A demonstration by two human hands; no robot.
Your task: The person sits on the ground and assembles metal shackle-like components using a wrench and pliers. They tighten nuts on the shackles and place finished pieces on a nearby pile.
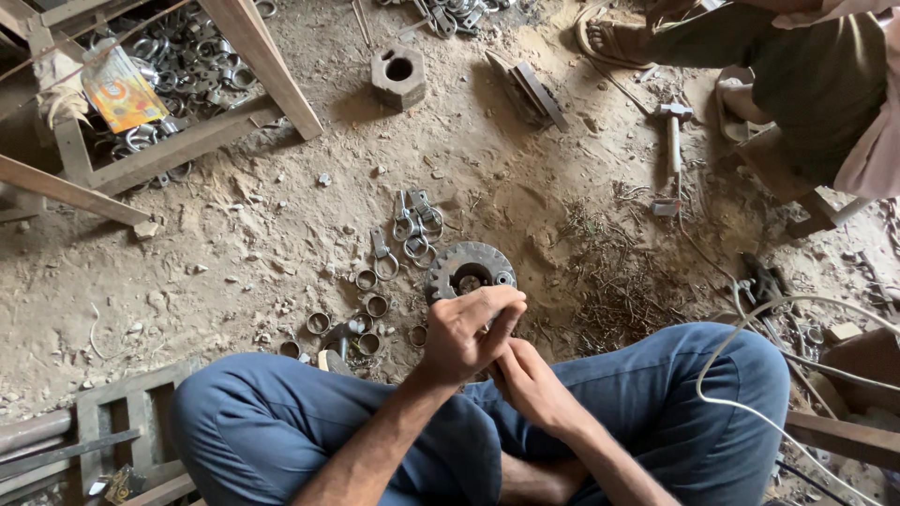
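I sit cross-legged on a dirt floor in blue trousers. My left hand [466,330] is raised over my lap with its fingers curled down. It meets the fingertips of my right hand [532,384], which lies just below it. Whatever sits between the two hands is hidden by the fingers. Just beyond my left hand a round toothed metal disc [448,269] with a centre hole lies flat on the ground. Several small metal rings [371,306] are scattered to its left, and several ring clamps [413,226] lie behind it.
A hammer [673,129] and a hexagonal metal block [398,76] lie farther off. Another person's trouser leg [816,80] is at the top right. A wooden frame [187,141] over piled metal rings stands top left. A white cable [750,323] loops over my right knee.
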